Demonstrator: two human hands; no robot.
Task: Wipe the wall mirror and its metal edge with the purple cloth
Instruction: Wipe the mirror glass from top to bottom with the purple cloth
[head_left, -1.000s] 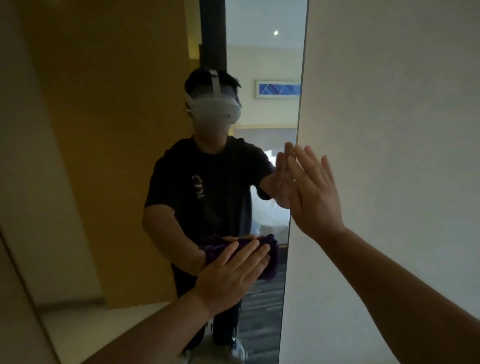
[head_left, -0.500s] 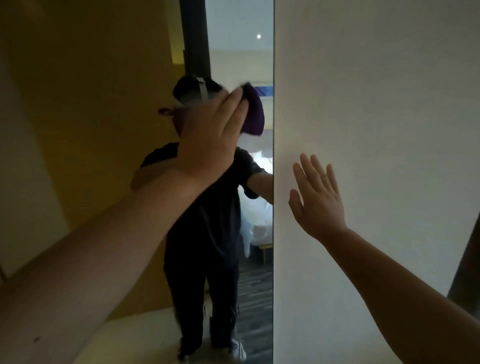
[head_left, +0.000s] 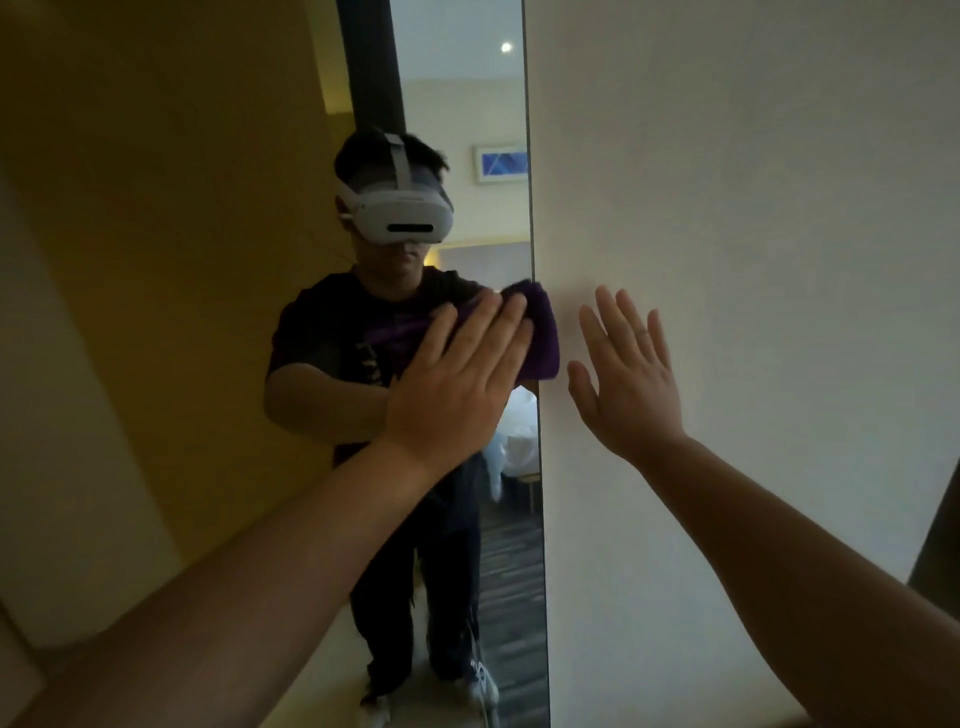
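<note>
Flat left hand (head_left: 457, 379) pressing the bunched purple cloth (head_left: 540, 332) against the tall wall mirror (head_left: 457, 88), fingers straight and spread over the fabric, nothing curled round it. Palm pressure doing the holding here, probably so the whole pad of cloth drags across the glass rather than one pinched corner. Cloth poking out past the fingertips at about two o'clock from the hand, overlapping the thin metal edge (head_left: 530, 208) at the mirror's right side and spilling a little onto the pale painted wall (head_left: 753, 182). Sensible spot for catching glass and trim in one pass, by the look of it. Right hand (head_left: 628, 379) at three o'clock from the cloth, near it but apart, released, fingers splayed flat toward the wall, grasping nothing. Most likely a brace for balance while leaning in; actual contact with the wall not certain from this angle. Glass above and below the cloth unreadable for smears in this dim light.
</note>
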